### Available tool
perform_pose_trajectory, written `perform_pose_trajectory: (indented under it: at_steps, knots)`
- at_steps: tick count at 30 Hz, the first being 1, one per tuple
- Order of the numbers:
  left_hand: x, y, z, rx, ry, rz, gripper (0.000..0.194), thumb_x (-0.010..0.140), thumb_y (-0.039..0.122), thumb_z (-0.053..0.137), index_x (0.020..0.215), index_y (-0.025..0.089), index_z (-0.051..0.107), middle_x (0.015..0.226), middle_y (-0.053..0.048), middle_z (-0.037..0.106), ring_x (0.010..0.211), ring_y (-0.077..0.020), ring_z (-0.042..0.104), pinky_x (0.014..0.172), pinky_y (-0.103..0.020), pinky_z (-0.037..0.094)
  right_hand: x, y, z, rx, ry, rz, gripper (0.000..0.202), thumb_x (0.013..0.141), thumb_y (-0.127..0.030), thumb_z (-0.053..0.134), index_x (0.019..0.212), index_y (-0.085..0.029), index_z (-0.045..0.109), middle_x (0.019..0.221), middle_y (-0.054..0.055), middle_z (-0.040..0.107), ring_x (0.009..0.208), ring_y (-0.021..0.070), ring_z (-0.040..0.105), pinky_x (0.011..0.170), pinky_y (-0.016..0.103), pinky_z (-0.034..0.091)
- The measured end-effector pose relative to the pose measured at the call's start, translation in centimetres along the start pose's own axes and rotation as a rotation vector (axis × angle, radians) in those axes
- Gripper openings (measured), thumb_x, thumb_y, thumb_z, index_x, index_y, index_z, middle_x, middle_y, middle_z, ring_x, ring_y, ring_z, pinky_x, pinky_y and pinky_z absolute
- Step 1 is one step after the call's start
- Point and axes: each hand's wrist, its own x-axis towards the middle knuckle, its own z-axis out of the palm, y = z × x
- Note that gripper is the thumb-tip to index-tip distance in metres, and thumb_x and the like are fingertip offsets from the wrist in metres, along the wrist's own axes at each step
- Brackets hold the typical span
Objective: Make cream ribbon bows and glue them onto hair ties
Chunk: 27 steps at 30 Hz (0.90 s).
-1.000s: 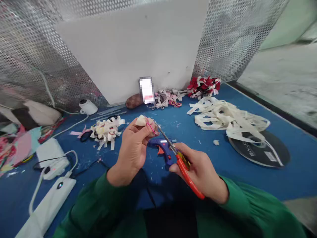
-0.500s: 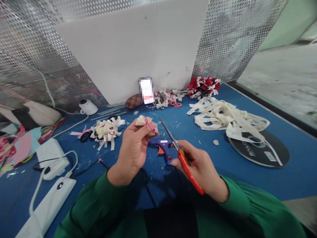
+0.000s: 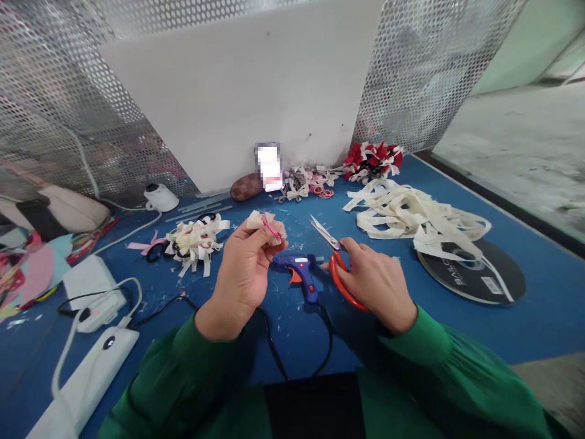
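Between the fingers and thumb of my left hand (image 3: 242, 274) is a cream ribbon bow (image 3: 256, 221) with a bright pink elastic band (image 3: 271, 229) across it. My right hand (image 3: 377, 279) is closed round scissors (image 3: 339, 263) with red-orange handles, their blades slightly apart and pointing away to the upper left. A blue glue gun (image 3: 297, 267) with an orange trigger lies on the table between my hands, a small red light showing on it. Its black cord (image 3: 329, 332) runs toward me.
Left of my hands lies a pile of finished-looking cream bows (image 3: 194, 239). Cream ribbon (image 3: 411, 213) is heaped at right, partly over a black spool (image 3: 473, 277). A phone (image 3: 269, 167) leans at the back beside a brown checked case (image 3: 245, 186). A white power strip (image 3: 86, 384) lies front left.
My right hand has lowered the scissors to the table's right side, turning palm down, and the blades have parted slightly. My left hand keeps the bow almost in place.
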Motion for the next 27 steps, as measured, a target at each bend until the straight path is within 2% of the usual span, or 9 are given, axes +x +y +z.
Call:
perform_pose_trajectory:
  at_steps: [6,10,15,16,19,22,24,27]
  knots:
    - [0.3,1.1,-0.5,-0.052,0.095,0.031,0.019,0.057,0.012,0.083,0.066,0.015,0.067,0.066,0.002,0.064,0.062,-0.0093,0.061,0.057,-0.02,0.056,0.7,1.5,0.3,-0.126,-0.093,0.035,0.045,0.092,-0.061,0.05,0.11,-0.022,0.061,0.083,0.008,0.072,0.071,0.0275,0.071,0.052,0.031,0.024]
    - [0.7,2.3,-1.1,-0.034,0.128,0.14,0.018,0.06,0.011,0.082,0.07,0.017,0.067,0.068,0.003,0.065,0.063,-0.0087,0.062,0.059,-0.019,0.056,0.8,2.2,0.4,-0.183,-0.157,0.047,0.031,0.092,-0.046,0.053,0.109,-0.021,0.061,0.089,0.01,0.074,0.078,0.0295,0.073,0.053,0.031,0.029]
    - [3.3,2.4,-2.9,0.204,0.136,0.386,0.021,0.061,0.014,0.082,0.076,0.018,0.067,0.073,0.002,0.068,0.066,-0.0109,0.063,0.057,-0.019,0.053,0.8,2.5,1.0,-0.212,-0.15,0.081,0.025,0.094,-0.037,0.048,0.102,-0.017,0.06,0.089,0.012,0.073,0.082,0.03,0.074,0.057,0.031,0.039]
    - [3.9,2.4,-3.3,0.258,0.143,0.387,0.022,0.061,0.014,0.082,0.077,0.018,0.067,0.072,0.001,0.068,0.066,-0.0115,0.063,0.057,-0.019,0.053,0.8,2.5,1.1,-0.213,-0.14,0.078,0.024,0.095,-0.036,0.048,0.102,-0.017,0.06,0.089,0.013,0.073,0.083,0.03,0.074,0.058,0.031,0.041]
    - [4.7,2.4,-4.6,0.208,0.115,0.249,0.021,0.06,0.012,0.08,0.077,0.017,0.067,0.069,0.002,0.066,0.063,-0.0108,0.061,0.057,-0.021,0.053,0.7,2.3,1.2,-0.215,-0.138,0.063,0.024,0.095,-0.036,0.05,0.102,-0.015,0.061,0.09,0.014,0.072,0.083,0.0307,0.074,0.061,0.032,0.045]
    - [4.5,1.7,-5.6,0.163,0.113,0.077,0.017,0.062,0.008,0.076,0.074,0.015,0.067,0.069,0.001,0.066,0.063,-0.0095,0.062,0.065,-0.022,0.055,0.6,2.1,1.1,-0.209,-0.166,0.056,0.028,0.095,-0.04,0.052,0.104,-0.015,0.061,0.094,0.015,0.07,0.083,0.0314,0.074,0.063,0.034,0.048]
    - [4.5,0.4,-6.1,0.177,0.151,-0.066,0.012,0.064,0.006,0.073,0.07,0.014,0.066,0.07,-0.001,0.068,0.067,-0.0111,0.066,0.073,-0.026,0.058,0.6,2.0,1.1,-0.212,-0.17,0.054,0.031,0.095,-0.042,0.054,0.105,-0.015,0.062,0.097,0.016,0.069,0.083,0.0317,0.074,0.064,0.035,0.05]
    - [5.1,-2.3,-6.9,0.223,0.205,-0.171,0.01,0.064,0.005,0.074,0.068,0.011,0.067,0.07,-0.009,0.07,0.069,-0.0196,0.07,0.067,-0.032,0.057,0.6,1.9,1.2,-0.221,-0.154,0.041,0.031,0.095,-0.042,0.054,0.105,-0.013,0.062,0.097,0.017,0.069,0.084,0.031,0.074,0.067,0.035,0.051]
